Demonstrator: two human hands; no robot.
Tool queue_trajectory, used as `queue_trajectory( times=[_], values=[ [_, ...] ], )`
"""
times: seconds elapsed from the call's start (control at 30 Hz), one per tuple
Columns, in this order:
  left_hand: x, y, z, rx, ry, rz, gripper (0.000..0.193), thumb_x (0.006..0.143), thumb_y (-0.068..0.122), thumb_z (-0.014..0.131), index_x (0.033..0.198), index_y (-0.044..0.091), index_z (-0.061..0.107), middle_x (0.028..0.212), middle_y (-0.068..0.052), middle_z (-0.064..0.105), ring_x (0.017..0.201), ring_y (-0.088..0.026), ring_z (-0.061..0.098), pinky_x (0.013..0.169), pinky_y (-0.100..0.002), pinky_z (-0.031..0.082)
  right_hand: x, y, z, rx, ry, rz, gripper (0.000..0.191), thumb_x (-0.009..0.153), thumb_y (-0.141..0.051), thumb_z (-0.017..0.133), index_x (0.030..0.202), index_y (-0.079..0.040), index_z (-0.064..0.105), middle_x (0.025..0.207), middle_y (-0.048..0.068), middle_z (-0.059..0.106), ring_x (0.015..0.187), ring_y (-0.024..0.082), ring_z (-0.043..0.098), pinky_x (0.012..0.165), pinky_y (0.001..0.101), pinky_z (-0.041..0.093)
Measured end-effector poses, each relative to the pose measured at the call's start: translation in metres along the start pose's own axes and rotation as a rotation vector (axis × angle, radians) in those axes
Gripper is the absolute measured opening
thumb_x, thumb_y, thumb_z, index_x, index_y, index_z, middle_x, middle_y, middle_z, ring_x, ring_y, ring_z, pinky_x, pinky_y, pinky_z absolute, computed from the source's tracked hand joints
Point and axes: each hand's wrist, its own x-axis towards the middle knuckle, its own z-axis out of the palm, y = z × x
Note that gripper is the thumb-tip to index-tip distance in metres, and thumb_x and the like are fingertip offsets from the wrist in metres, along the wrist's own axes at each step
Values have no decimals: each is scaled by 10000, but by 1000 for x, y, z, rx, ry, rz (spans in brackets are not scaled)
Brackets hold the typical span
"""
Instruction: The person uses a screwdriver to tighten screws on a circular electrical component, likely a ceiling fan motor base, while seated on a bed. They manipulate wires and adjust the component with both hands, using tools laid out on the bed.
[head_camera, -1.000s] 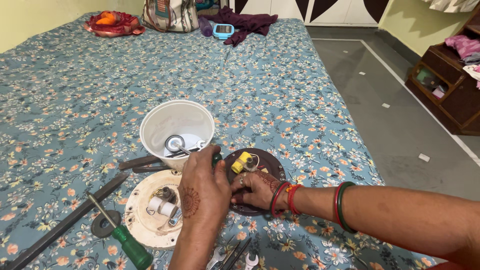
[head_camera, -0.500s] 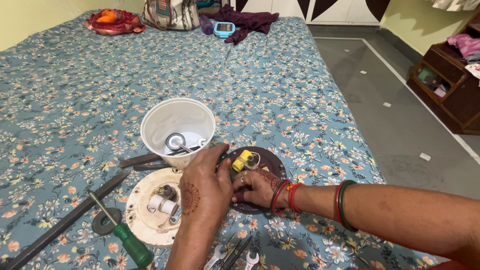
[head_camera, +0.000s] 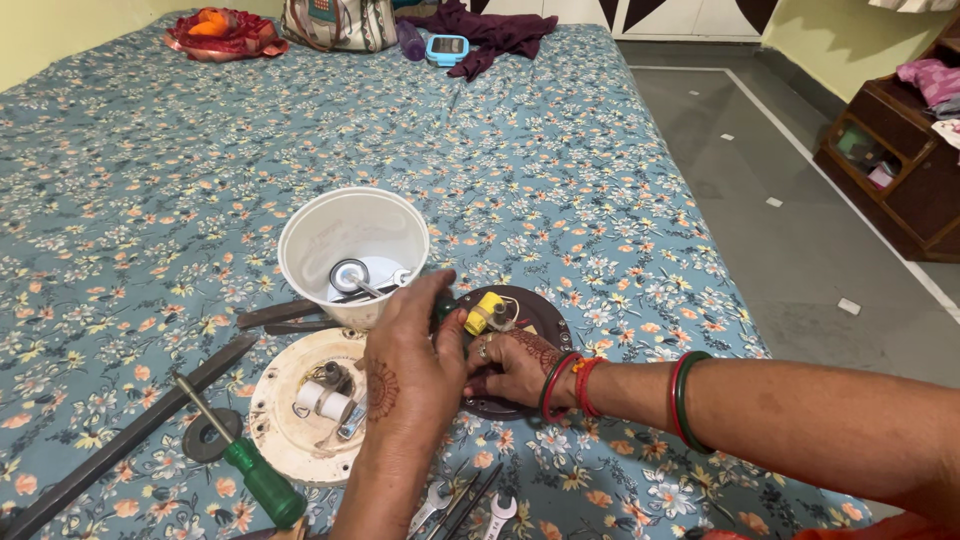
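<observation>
**Two hands on a dark round plate, parts spread over the bedsheet**

The left hand (head_camera: 410, 365) curls over the near edge of a dark round plate (head_camera: 535, 315), fingers bent down onto it; whether it pinches anything underneath cannot be told. The right hand (head_camera: 515, 362) grips the same plate from the right side, fingers closed against its rim. On the plate sits one yellow component (head_camera: 483, 312) with thin wires.

By the look of it, the device lies already taken apart (one white round base (head_camera: 290, 425) rests just left of the hands, its small white cylinders exposed), with nothing yet rejoined.

Counted outward: one white plastic cup (head_camera: 350, 235) holding loose metal parts, one green-handled screwdriver (head_camera: 245, 465), one dark washer (head_camera: 205, 437), two small spanners (head_camera: 465, 505), all on the floral sheet (head_camera: 150, 180).
</observation>
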Motion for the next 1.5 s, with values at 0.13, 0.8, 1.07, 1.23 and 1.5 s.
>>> queue_trajectory(
  times=[0.13,0.8,1.07,1.23,1.5],
  values=[
    [0,-1,3,-105,-44,-5,417,886,31,644,1301,7,625,1156,-193,718,1069,-338,712,907,-423,549,-1,1,0,69,23,-86,241,892,-155,719,1118,-74,735,1110,70,742,1089,210,715,958,349,534],
    [4,5,0,1,-92,-265,314,835,237,774,1065,40,692,1007,-158,714,863,-304,743,784,-403,582,0,-2,2,53,-19,148,196,890,-206,761,1046,-88,762,924,50,749,876,140,718,828,310,543],
    [2,1,-7,-89,-142,28,275,916,85,642,1180,44,708,1108,-164,733,1011,-338,726,868,-417,560,-1,3,1,52,9,58,183,874,-158,739,1043,-88,746,925,59,761,862,157,735,800,324,557],
    [1,6,-2,-109,-96,-14,289,875,140,732,1148,49,710,1075,-153,711,963,-326,719,832,-406,565,9,35,22,266,30,-30,139,911,-86,723,1046,-66,754,938,45,784,912,102,733,849,285,579],
    [2,10,-6,-53,-121,4,205,872,113,733,1071,75,760,1015,-132,701,934,-307,714,818,-392,558,6,36,19,263,12,26,134,881,-42,720,1008,-55,761,841,12,746,779,67,651,717,263,540]
  ],
)
